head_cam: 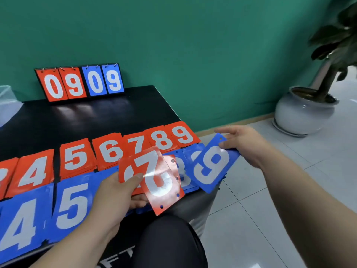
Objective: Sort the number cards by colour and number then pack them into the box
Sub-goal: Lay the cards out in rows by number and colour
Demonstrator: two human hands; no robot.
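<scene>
The black worktop (116, 113) ends at its right edge just past the 9 piles, with bare tiled floor (270, 209) beyond it. The right grip (241, 142) pinches a blue 9 card (212, 165) by its punched end, held tilted over that edge and overlapping the blue piles below. The left grip (117, 192) is closed on a fan of red cards (160, 182), thumb on top (one shows a 7), above the near edge. Across the worktop lie a red row (112, 151) of piles, 4 to 9, and nearer, touching it, a blue row (71, 206). A flip scoreboard (80, 82) reading 0909 stands at the back against the green wall. On the floor, a white pot (301, 113) holds a plant (332, 45).
</scene>
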